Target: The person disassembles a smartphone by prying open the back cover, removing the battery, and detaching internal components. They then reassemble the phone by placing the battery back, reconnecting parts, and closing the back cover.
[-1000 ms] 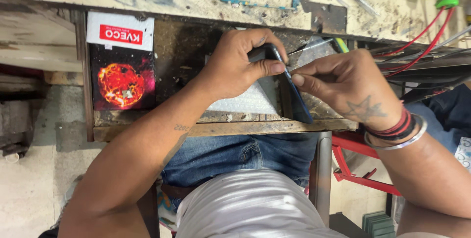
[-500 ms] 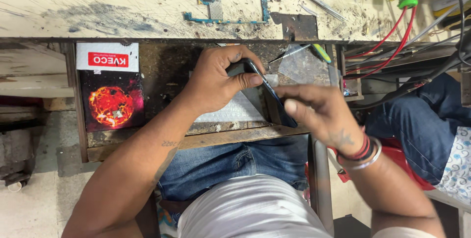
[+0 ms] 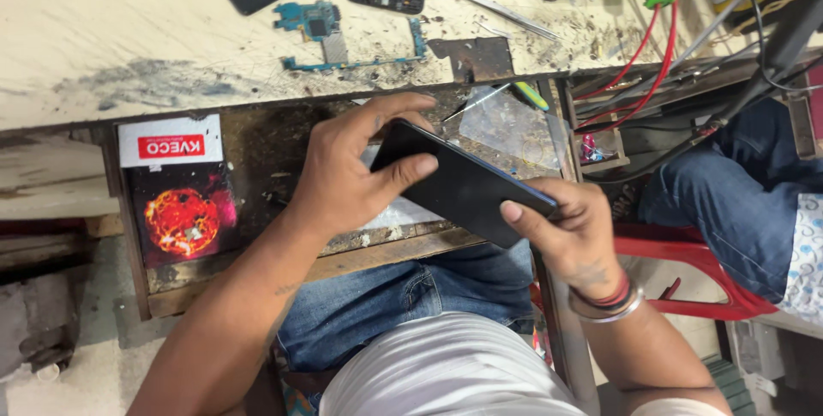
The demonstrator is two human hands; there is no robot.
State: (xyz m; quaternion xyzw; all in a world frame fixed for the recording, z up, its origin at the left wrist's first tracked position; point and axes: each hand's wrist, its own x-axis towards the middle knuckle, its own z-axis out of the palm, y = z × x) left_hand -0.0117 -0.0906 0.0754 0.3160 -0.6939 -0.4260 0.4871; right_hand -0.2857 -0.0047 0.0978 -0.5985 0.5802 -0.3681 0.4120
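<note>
Hands share the load here: the left hand [image 3: 347, 180] pinches the upper end of a dark smartphone [image 3: 463, 183] between thumb and fingers, and the right hand [image 3: 570, 232] closes its grip on the lower corner, holding it tilted in the air above an open drawer [image 3: 257, 159] below the surface [image 3: 129, 39]. Both holds sit near the edges, so a slip could drop it onto the drawer's wooden front, and hard thumb pressure might flex or crack the slab.
</note>
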